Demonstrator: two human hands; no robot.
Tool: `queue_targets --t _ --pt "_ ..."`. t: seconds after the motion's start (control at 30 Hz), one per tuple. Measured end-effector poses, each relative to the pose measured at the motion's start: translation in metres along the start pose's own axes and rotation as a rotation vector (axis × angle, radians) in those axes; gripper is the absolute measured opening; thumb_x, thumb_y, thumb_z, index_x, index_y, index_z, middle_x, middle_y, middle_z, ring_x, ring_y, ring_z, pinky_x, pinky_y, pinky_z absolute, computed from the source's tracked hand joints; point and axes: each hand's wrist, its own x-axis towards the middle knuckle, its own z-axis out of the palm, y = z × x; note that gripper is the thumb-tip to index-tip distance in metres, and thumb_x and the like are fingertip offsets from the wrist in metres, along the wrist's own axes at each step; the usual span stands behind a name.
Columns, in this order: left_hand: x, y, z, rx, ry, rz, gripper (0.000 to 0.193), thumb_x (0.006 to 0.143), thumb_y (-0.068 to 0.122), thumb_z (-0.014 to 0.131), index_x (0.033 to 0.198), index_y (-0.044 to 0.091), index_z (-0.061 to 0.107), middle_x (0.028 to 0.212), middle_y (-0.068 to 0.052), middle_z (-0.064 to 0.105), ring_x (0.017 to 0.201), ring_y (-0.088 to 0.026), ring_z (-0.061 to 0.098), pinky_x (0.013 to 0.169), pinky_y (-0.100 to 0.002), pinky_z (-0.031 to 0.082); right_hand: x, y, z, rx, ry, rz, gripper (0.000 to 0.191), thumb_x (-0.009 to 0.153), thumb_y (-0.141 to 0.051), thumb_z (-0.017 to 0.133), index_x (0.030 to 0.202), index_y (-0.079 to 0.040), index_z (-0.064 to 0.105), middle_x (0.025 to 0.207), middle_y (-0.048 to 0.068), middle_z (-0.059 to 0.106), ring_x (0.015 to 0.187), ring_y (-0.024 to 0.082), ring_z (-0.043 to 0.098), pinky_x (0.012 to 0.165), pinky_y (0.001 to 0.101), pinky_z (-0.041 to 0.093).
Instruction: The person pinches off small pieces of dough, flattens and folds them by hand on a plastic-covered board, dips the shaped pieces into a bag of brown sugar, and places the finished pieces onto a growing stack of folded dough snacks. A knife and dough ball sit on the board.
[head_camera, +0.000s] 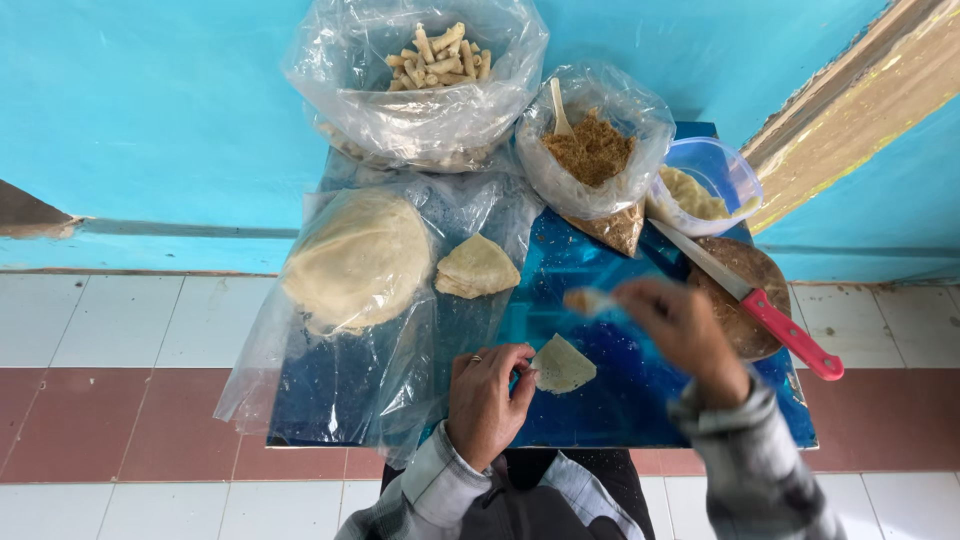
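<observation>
Small blue-topped table (600, 400), set against a turquoise wall over white and red floor tiles. My left hand (487, 400), ring on one finger: fingertips pinched together on the left edge of a pale triangular pastry wrapper (563, 364) lying flat on the tabletop near the front. My right hand (683, 328), blurred: fingers closed around a small spoon (588, 300) whose loaded end sits just above and behind the wrapper, not touching it. Left half of table: crumpled clear plastic sheet holding a round stack of pale dough sheets (358, 258); beside it, a small pile of folded wedge-shaped wrappers (478, 268). Back left: large clear plastic bag of short rolled pastry sticks (436, 58). Back centre: clear plastic bag of brown crumbly filling (592, 152), a pale spoon handle standing in it. Back right: clear plastic tub (735, 170) with pale contents. Right: round brown wooden board (735, 265), a red-handled knife (755, 300) lying across it, blade toward the bag of filling.
</observation>
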Motion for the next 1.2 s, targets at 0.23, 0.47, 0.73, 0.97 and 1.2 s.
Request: queue_targets --t 0.23,0.47,0.73,0.97,1.2 --pt "0.002 0.003 0.000 0.050 0.001 0.001 0.028 0.083 0.015 0.079 0.108 0.012 0.065 0.089 0.000 0.072 0.088 -0.023 0.069 0.083 -0.042 0.043 -0.065 -0.037 0.046 -0.318 0.151 -0.100 0.013 0.092 -0.014 0.070 0.102 -0.010 0.077 0.081 0.007 0.067 0.066 0.022 0.063 0.059 0.0344 0.050" --pt "0.002 0.002 0.000 0.059 -0.010 0.002 0.028 0.085 0.015 0.079 0.109 0.012 0.065 0.089 0.000 0.072 0.086 -0.023 0.069 0.085 -0.043 0.043 -0.075 -0.050 0.057 -0.496 0.218 -0.267 0.024 0.084 -0.008 0.071 0.106 -0.016 0.077 0.085 0.002 0.065 0.074 0.022 0.061 0.064 0.0369 0.050" --pt "-0.001 0.000 0.000 0.046 -0.021 -0.006 0.028 0.084 0.014 0.079 0.110 0.012 0.066 0.090 0.000 0.073 0.085 -0.023 0.069 0.084 -0.042 0.042 -0.084 -0.044 0.047 -0.632 0.218 -0.317 0.032 0.082 -0.006 0.071 0.111 -0.019 0.076 0.090 0.000 0.065 0.079 0.020 0.062 0.067 0.0362 0.050" --pt "-0.001 0.002 -0.003 0.039 -0.007 0.013 0.027 0.085 0.011 0.077 0.111 0.013 0.067 0.092 0.001 0.074 0.086 -0.021 0.070 0.084 -0.041 0.043 -0.082 -0.040 0.050 -0.646 0.183 -0.384 0.036 0.079 -0.007 0.072 0.113 -0.018 0.077 0.093 0.002 0.067 0.077 0.021 0.062 0.065 0.0367 0.048" --pt "-0.003 0.003 -0.005 0.002 -0.001 0.014 0.027 0.087 0.010 0.076 0.111 0.013 0.066 0.093 0.001 0.075 0.087 -0.020 0.069 0.085 -0.040 0.043 -0.095 -0.040 0.038 -0.690 0.196 -0.324 0.035 0.080 -0.007 0.073 0.113 -0.019 0.077 0.092 0.001 0.065 0.078 0.020 0.061 0.067 0.0370 0.049"
